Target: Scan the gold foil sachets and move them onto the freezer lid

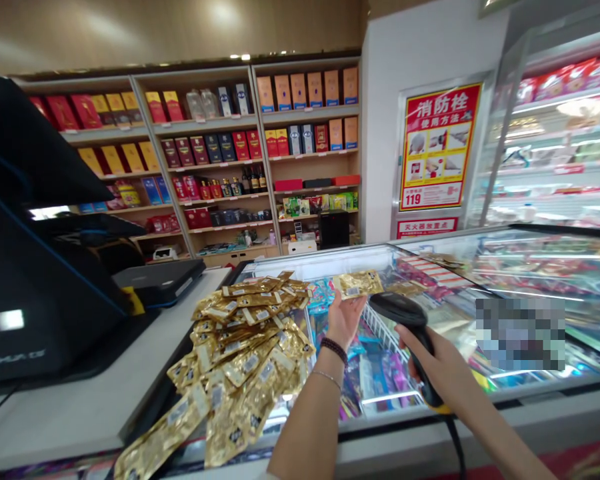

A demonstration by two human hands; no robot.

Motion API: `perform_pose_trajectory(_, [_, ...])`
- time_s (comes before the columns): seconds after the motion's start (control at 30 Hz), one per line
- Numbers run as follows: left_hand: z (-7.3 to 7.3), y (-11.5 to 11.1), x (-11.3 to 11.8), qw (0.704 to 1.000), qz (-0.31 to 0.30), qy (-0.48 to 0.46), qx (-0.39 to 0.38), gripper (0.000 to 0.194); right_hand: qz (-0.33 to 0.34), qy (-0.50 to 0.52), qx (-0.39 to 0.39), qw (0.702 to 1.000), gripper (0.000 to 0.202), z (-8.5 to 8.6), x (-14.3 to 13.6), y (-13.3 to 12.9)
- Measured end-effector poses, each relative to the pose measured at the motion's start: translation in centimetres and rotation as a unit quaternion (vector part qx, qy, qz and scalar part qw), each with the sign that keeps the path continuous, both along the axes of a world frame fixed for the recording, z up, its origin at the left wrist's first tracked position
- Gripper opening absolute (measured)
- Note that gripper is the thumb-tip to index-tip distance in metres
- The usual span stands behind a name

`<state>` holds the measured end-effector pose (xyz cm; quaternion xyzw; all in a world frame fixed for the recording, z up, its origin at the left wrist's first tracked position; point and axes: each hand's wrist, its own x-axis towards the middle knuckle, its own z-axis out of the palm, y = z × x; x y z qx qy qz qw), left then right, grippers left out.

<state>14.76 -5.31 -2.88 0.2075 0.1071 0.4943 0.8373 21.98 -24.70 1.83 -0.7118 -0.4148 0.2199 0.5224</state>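
My left hand [346, 319] is closed on a gold foil packet [359, 284], holding it up over the glass-topped freezer [380, 402] with its printed white patch towards me. In my right hand [433, 363] is a black barcode scanner [405, 312], gripped by its handle, its head close to the packet's right end. A cable hangs down from the scanner's handle. Left of my hands, a large heap of similar gold packets [253, 353] lies spread on the freezer top. Colourful packaged goods show through the glass below.
A black checkout machine [40, 267] stands on the white counter [130, 373] at left. Behind are shelves [220, 167] of boxed goods and a red fire-hydrant poster [437, 147]. A few more gold packets [445, 260] lie farther back on the freezer.
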Motion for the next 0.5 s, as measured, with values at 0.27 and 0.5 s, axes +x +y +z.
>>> perform_pose_trajectory(0.27, [0.43, -0.32, -0.36, 0.998, -0.003, 0.054, 0.033, 0.05, 0.012, -0.015, 0.012, 1.0, 0.056, -0.44, 0.18, 0.12])
perform_pose_trajectory(0.5, [0.72, -0.57, -0.62, 0.998, -0.003, 0.042, 0.049, 0.047, 0.01, 0.001, 0.033, 0.999, 0.058, -0.57, 0.07, 0.08])
